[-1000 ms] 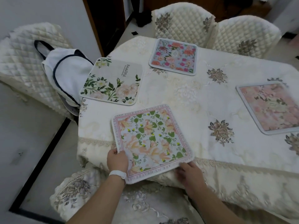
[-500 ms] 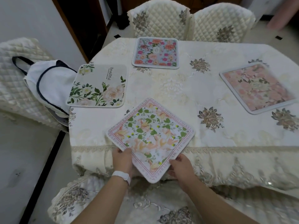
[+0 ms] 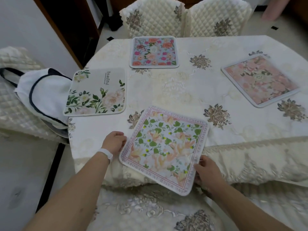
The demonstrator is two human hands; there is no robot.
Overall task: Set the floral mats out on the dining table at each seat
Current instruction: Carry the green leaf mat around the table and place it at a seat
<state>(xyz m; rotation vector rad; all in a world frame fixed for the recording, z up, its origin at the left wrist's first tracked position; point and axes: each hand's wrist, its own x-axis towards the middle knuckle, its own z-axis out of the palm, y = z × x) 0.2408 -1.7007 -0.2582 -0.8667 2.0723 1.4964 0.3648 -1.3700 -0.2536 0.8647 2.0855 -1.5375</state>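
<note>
Both hands hold the nearest floral mat (image 3: 165, 147), the one with green leaves, peach blooms and a lettered pink border. Left hand (image 3: 114, 141) grips its left edge, fingers curled onto the edge, white wristband (image 3: 105, 152) on that wrist. Right hand (image 3: 205, 170) pinches the near right edge, thumb on top, fingers underneath out of sight. The mat sits turned at an angle, far part lying on the surface (image 3: 183, 90), near corner hanging past the surface's front edge over the lace trim of the cream tablecloth (image 3: 250, 157).

Three other mats lie flat on the surface: a white "Beautiful" mat (image 3: 97, 92) with green foliage at the left side, a grey-blue mat with red and pink roses (image 3: 154, 51) at the far side, a pink mat (image 3: 260, 80) at the right. All well apart from each other.

Two quilted chairs (image 3: 185, 19) stand side by side behind the far edge. Another quilted chair (image 3: 15, 90) at left carries a white bag with dark trim (image 3: 41, 95), which touches the "Beautiful" mat's left edge. An embroidered chair seat (image 3: 150, 212) shows below the hands.
</note>
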